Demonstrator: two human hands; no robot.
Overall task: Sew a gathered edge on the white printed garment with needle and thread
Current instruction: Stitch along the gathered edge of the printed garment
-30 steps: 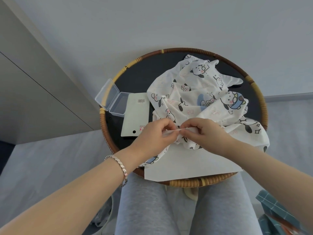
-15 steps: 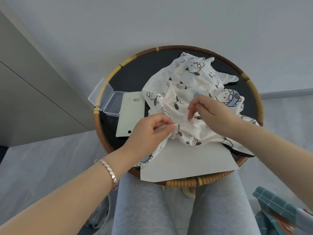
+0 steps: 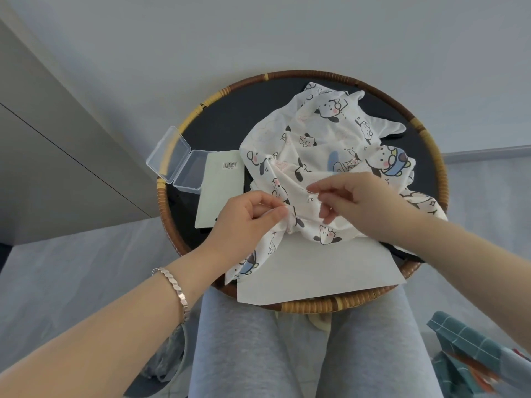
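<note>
The white garment (image 3: 324,145) printed with cartoon dogs lies bunched on a round black tray with a woven rim (image 3: 287,307). My left hand (image 3: 244,218) pinches a gathered fold of the garment at its near edge. My right hand (image 3: 359,203) hovers just to the right, thumb and forefinger pinched on a thin needle (image 3: 309,191) that points left over the fabric. The thread is too fine to make out.
An open clear plastic box (image 3: 179,162) and a pale card with a barcode (image 3: 221,191) sit at the tray's left. A white sheet of paper (image 3: 316,271) lies under the garment at the front. My grey-clad legs (image 3: 244,354) are below; teal checked fabric (image 3: 471,351) at lower right.
My right hand drew away from the left, up over the garment, then came back down toward the fold with the needle. My left hand kept its pinch on the gathered edge.
</note>
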